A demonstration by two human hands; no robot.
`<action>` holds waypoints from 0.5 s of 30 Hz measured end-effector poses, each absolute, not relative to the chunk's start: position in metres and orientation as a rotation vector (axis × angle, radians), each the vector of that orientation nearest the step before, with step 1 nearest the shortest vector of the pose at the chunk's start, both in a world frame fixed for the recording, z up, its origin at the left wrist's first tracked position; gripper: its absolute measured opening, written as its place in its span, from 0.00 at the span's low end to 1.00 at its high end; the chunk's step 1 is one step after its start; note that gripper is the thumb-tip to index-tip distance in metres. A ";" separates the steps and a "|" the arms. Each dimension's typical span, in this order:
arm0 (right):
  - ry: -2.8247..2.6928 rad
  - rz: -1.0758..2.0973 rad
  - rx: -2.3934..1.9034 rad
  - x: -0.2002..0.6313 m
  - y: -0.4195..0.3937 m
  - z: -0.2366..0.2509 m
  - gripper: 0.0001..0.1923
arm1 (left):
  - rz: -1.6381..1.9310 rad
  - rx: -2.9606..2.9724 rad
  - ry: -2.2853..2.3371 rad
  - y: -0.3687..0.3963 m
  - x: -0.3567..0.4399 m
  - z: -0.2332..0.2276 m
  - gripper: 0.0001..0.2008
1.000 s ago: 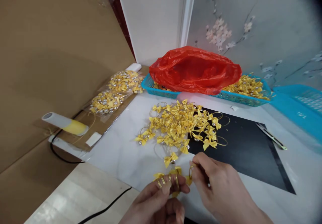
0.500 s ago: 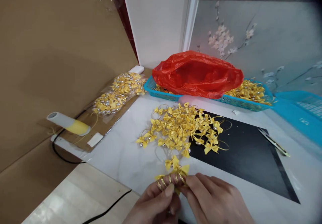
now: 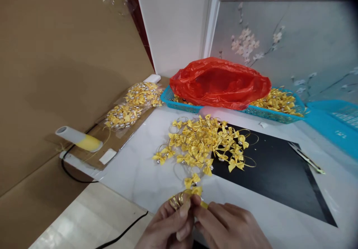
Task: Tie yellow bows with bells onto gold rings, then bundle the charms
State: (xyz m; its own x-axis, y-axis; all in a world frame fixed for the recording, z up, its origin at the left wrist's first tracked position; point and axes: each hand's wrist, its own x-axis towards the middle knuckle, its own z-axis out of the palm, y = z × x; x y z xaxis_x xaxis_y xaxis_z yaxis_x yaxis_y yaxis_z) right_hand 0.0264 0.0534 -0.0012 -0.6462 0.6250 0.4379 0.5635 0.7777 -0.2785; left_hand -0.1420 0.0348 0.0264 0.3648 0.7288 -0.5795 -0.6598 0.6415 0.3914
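Note:
Low in the head view, my left hand [image 3: 170, 223] is closed, with several loops of gold cord [image 3: 176, 201] around its index finger. A yellow ribbon bow [image 3: 195, 191] shows just above the fingertips. My right hand [image 3: 229, 223] pinches at the same spot, a bit of yellow ribbon [image 3: 204, 205] showing at its fingertips. The two hands touch, and they hide most of what is between them. Just beyond lies a loose bow with a silvery bead [image 3: 191, 181]. Farther back is a pile of yellow bows [image 3: 198, 141] on gold cord loops.
A black mat [image 3: 268, 174] lies under the pile's right side, with small snips [image 3: 306, 157] on it. Behind are a blue basket [image 3: 181, 106] of bows and a red plastic bag [image 3: 220, 85]. To the left are bagged bows [image 3: 123, 115] and a cord spool [image 3: 79, 139].
The gold loops on my left index finger have bunched together. My right hand has shifted slightly left and down, and the bow at my fingertips has turned.

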 end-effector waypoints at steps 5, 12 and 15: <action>-2.435 0.281 -0.922 0.027 0.052 -0.008 0.11 | 0.886 0.120 0.853 0.034 -0.140 0.027 0.13; -2.378 0.252 -0.954 0.044 0.062 0.017 0.12 | 0.997 0.124 1.007 0.032 -0.140 0.027 0.14; -2.471 0.092 -0.859 0.050 0.069 0.030 0.15 | 1.033 0.211 1.091 0.031 -0.141 0.026 0.16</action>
State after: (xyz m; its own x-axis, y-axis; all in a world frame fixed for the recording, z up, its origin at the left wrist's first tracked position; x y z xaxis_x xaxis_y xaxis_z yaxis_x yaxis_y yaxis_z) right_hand 0.0503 0.0694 0.0299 -0.6648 0.5958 0.4506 0.5606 0.7966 -0.2263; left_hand -0.1411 0.0314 0.0265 0.0719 0.7746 -0.6283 -0.5851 0.5430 0.6024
